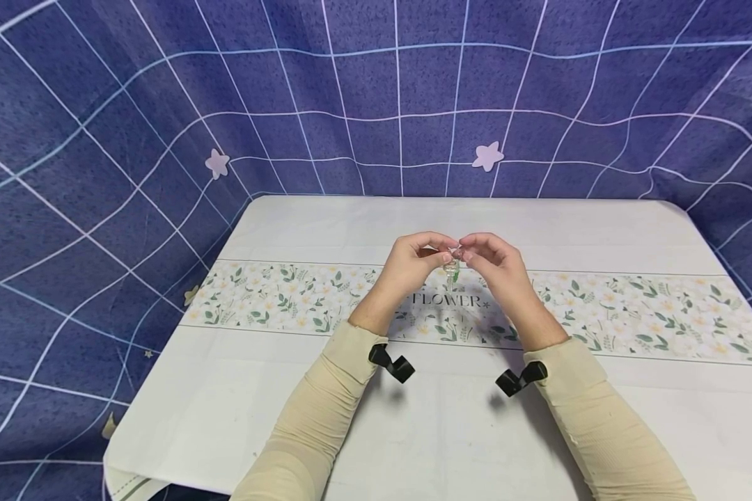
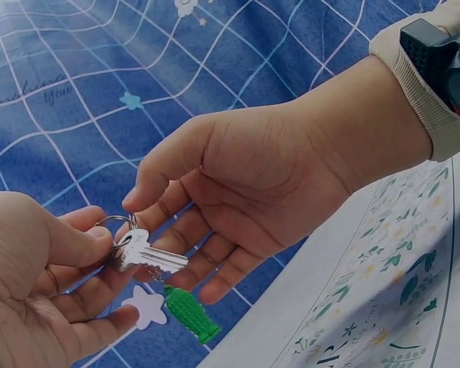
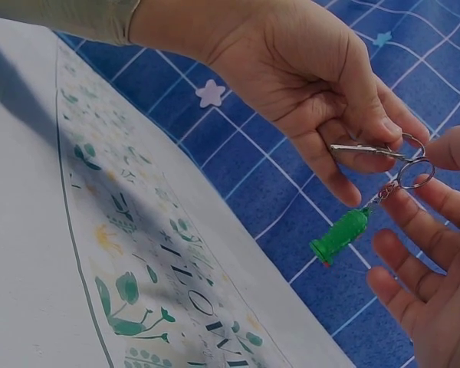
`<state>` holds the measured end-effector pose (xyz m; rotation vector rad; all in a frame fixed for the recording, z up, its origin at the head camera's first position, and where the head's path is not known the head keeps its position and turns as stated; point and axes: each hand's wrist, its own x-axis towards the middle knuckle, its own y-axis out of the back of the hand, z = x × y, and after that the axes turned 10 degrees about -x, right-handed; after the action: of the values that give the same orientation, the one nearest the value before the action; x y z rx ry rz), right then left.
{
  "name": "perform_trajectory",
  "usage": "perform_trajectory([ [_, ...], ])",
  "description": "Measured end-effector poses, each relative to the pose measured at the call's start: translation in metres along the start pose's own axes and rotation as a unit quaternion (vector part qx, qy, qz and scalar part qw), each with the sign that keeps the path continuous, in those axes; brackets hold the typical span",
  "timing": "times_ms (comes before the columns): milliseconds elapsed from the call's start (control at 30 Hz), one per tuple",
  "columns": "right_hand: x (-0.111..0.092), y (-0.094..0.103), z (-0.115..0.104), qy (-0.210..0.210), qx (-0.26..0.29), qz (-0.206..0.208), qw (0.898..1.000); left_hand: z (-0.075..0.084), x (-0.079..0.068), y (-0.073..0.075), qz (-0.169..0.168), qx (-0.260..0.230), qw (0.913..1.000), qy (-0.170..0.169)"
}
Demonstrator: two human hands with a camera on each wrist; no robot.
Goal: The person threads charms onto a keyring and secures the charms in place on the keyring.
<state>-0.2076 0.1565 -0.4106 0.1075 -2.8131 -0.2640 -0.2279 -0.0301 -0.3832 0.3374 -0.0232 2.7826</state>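
In the head view, my left hand (image 1: 411, 264) and right hand (image 1: 500, 266) meet over the table's floral band. Between their fingertips are a silver key (image 2: 159, 258) and metal rings. My left thumb and index finger pinch a ring beside the key's head, as the left wrist view shows. In the right wrist view, the thumb of my right hand (image 3: 452, 253) is at the linked split ring (image 3: 402, 181), its other fingers spread below. A bumpy green bottle-shaped charm (image 3: 340, 234) hangs from a short chain on that ring. Fingers partly hide the rings.
A white tablecloth (image 1: 225, 390) with a flowered strip (image 1: 313, 296) marked FLOWER covers the table. Behind and to the left hangs a blue curtain (image 1: 363, 90) with white grid lines and pale stars. Each wrist carries a black camera mount (image 1: 391, 363).
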Motion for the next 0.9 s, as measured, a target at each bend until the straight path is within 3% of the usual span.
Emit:
perform_trajectory([
  [900,-0.0006,-0.0005,0.0005,0.0,-0.003,0.002,1.0,0.0012,-0.0003,0.0011,0.006,0.005,1.0,0.004],
])
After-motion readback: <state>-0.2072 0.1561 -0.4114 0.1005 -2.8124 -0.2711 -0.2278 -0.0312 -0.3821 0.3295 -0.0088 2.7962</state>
